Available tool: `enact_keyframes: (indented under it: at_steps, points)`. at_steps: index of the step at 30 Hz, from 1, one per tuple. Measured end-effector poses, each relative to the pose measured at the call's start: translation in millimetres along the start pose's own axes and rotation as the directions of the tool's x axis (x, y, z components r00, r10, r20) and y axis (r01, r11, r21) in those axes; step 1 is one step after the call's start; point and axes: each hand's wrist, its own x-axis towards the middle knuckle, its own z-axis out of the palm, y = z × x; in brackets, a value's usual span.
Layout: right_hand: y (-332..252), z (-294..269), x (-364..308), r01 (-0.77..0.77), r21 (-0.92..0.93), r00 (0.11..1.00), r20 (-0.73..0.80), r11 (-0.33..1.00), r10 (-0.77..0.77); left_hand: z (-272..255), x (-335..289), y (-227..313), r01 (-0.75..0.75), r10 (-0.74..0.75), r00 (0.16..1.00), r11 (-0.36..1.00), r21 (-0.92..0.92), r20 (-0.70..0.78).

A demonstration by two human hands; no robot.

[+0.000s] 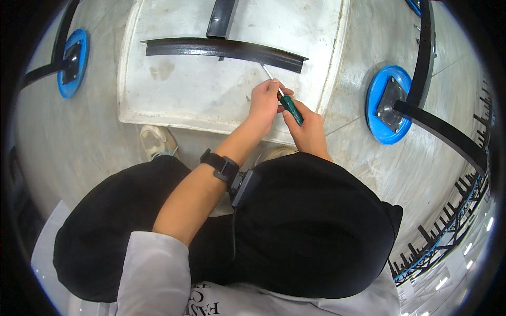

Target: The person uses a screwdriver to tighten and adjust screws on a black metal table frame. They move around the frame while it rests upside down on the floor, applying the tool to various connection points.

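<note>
A screwdriver (292,110) with a green handle and a thin metal shaft slants up and to the left in front of me. My left hand (263,104) is closed, its thumb and fingers pinching the shaft near the handle. My right hand (310,132) grips the handle from the right, its fingers partly hidden. The shaft's tip meets or lies just in front of the lower edge of a long black metal bar (221,48). Another black bar (221,20) runs away from the middle of the long one, forming a T on a worn white panel (190,102).
Blue round discs (376,118) (81,87) with black base plates and posts stand right and left. Black curved bars (445,134) reach along the right. My shoe (156,141) is by the panel's near edge. A dark wrist strap with a device (224,167) sits on my left forearm.
</note>
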Motion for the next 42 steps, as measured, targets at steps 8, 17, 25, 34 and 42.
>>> enact_keyframes:
  at_steps: [8, 17, 25, 34, 42]
  points:
    - [-8, 6, 11, 0.032, -0.031, 0.999, 0.023, 0.999, -0.031, -10, 5, 9, 0.019, -0.019, 1.000, 1.000, 0.004, 0.019]
    - [-11, -1, 14, 0.070, -0.326, 0.998, 0.020, 0.943, -0.067, -6, 9, 10, 0.024, -0.011, 0.997, 0.986, -0.162, 0.078]
    - [-20, -25, 39, 0.223, -0.419, 0.975, 0.077, 0.880, -0.211, 0, 16, 12, 0.093, 0.010, 0.985, 0.816, -0.570, 0.174]
    - [-91, -55, 81, -0.326, -0.207, 0.800, 0.460, 0.922, 0.386, 9, 11, 28, 0.111, -0.011, 0.986, 0.790, -0.603, 0.167]
    - [-122, -27, 103, 0.274, -0.748, 0.877, 0.453, 0.604, 0.163, 2, 16, 30, 0.069, 0.050, 0.985, 0.760, -0.646, 0.164]
